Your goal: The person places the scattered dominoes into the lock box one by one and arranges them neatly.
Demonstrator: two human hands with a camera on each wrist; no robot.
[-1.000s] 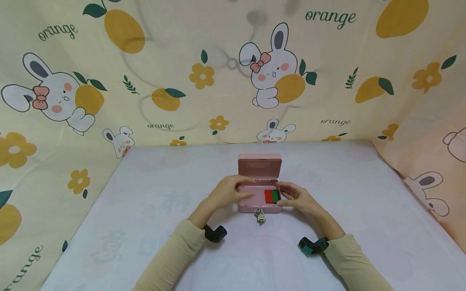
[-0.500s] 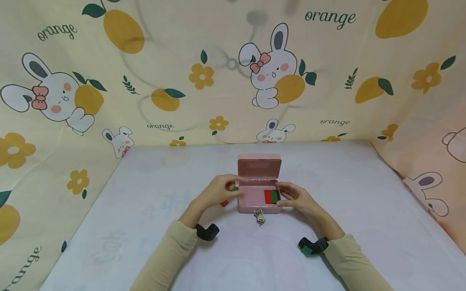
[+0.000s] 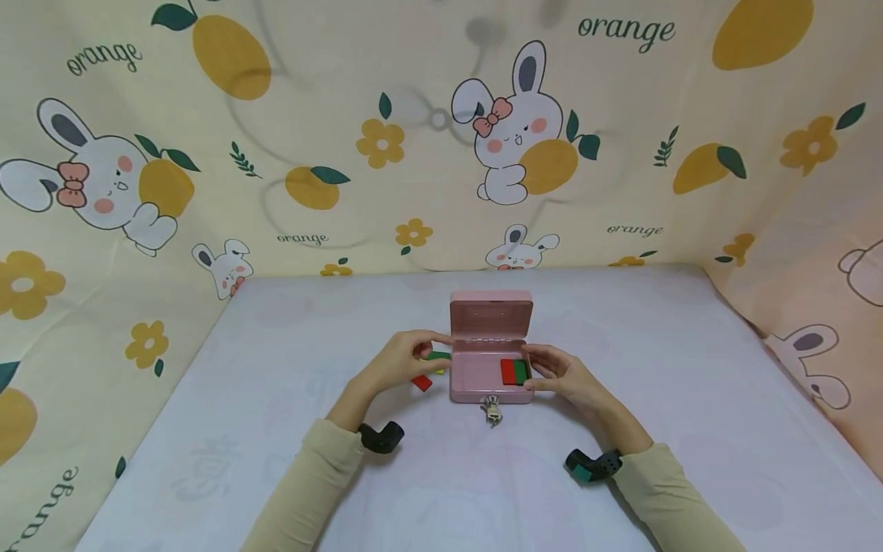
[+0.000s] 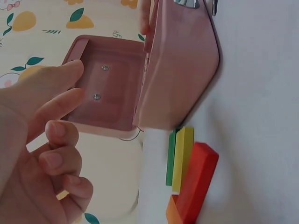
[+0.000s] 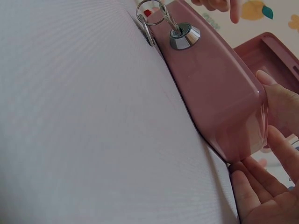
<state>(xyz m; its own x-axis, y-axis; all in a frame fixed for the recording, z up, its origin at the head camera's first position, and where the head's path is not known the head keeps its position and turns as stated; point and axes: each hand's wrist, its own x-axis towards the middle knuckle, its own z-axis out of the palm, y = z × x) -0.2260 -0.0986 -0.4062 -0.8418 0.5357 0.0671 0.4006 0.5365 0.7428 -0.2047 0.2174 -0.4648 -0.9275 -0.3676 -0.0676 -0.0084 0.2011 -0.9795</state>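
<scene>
A pink metal cash box (image 3: 476,376) stands on the white table with its lid (image 3: 491,318) raised. Inside, at the right end, lie a red block (image 3: 507,372) and a green block (image 3: 520,371). My right hand (image 3: 567,376) holds the box's right end, thumb over the rim and fingers along the side and bottom edge. Left of the box, my left hand (image 3: 396,362) is empty, with index finger and thumb spread near the left rim. Below it lie a red block (image 4: 200,179), a yellow block (image 4: 182,158), a green block (image 4: 171,161) and an orange block (image 4: 173,210).
Keys on a ring (image 3: 492,412) hang from the lock (image 5: 184,37) on the box's front. A patterned cloth (image 3: 386,215) with rabbits and oranges rises behind the table (image 3: 483,491). Each wrist wears a black camera mount.
My left hand has drawn left, out of the box to beside it, uncovering the loose coloured blocks there. The right hand stays at the box's right end.
</scene>
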